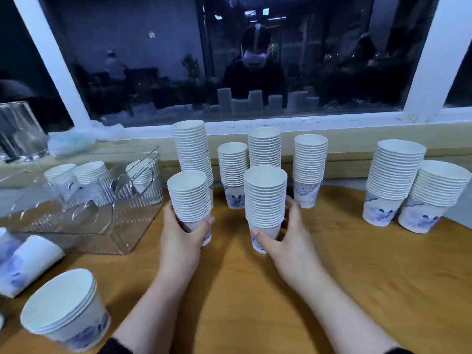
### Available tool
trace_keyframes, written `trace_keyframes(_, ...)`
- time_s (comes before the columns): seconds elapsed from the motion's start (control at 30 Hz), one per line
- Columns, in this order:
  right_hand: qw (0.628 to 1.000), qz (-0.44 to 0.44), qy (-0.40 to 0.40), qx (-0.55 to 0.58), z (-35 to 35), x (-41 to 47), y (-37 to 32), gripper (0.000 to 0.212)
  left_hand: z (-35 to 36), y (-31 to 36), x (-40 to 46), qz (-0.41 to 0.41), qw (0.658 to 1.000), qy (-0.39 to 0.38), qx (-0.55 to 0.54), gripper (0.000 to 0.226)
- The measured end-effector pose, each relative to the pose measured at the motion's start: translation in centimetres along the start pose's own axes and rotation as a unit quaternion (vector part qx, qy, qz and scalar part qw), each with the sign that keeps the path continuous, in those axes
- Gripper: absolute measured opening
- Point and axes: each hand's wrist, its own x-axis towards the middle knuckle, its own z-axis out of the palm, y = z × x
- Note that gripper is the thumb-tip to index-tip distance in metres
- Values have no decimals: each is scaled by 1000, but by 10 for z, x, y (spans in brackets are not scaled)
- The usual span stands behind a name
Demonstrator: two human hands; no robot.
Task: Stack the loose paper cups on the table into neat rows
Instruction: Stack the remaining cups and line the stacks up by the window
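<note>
Open table [255,290] along near edge betw my arms & out to the right edge. Far edge blocked: four tall cup stacks [264,146] mid, two more stacks [394,169] twd far right corner. Left edge blocked by clear tray [102,213], tipped cup [30,264], short stack [66,318].

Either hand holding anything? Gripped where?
Both. Left hand grips a tall stack of white paper cups round its bottom cup; right hand grips a second white paper-cup stack likewise.
</note>
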Motion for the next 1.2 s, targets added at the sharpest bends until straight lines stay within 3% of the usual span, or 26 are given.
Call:
trace_keyframes(0.5, 999, -10, -30, -1, 55, 24, -6, 80, -15, -23, 34, 18, 998, 57, -18, 66)
trace_keyframes(0.93, 997, -14, -77, -22, 88, 35, -5, 81, -17, -28, 41, 26, 998, 56, -13, 73)
trace_keyframes(1.2, 996, 2, -82, -24, 77, 24, -4, 75, -19, -28, 32, 22, 996, 73, 49, 97)
